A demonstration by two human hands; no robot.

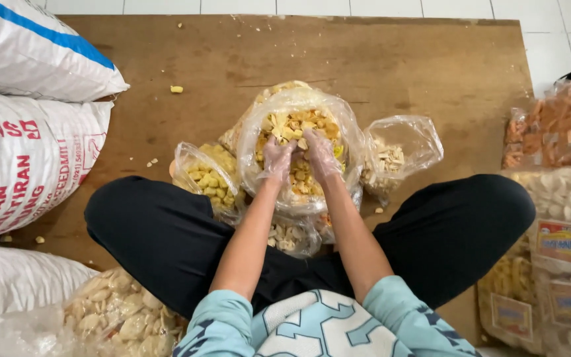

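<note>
I sit cross-legged on a brown wooden board [398,66]. Between my knees stands a large clear plastic bag [348,116] full of yellow and cream crackers [299,122]. Both hands are inside its mouth, wearing thin clear plastic gloves. My left hand [276,158] rests on the crackers with fingers spread. My right hand [320,155] lies beside it, fingers curled among the pieces; whether it grips any is hidden.
A small bag of yellow puffs [206,175] sits left of the big bag, a near-empty clear bag [401,152] right. White woven sacks [28,152] line the left. Packed cracker bags [563,198] stack on the right. Loose crackers [117,317] lie at bottom left.
</note>
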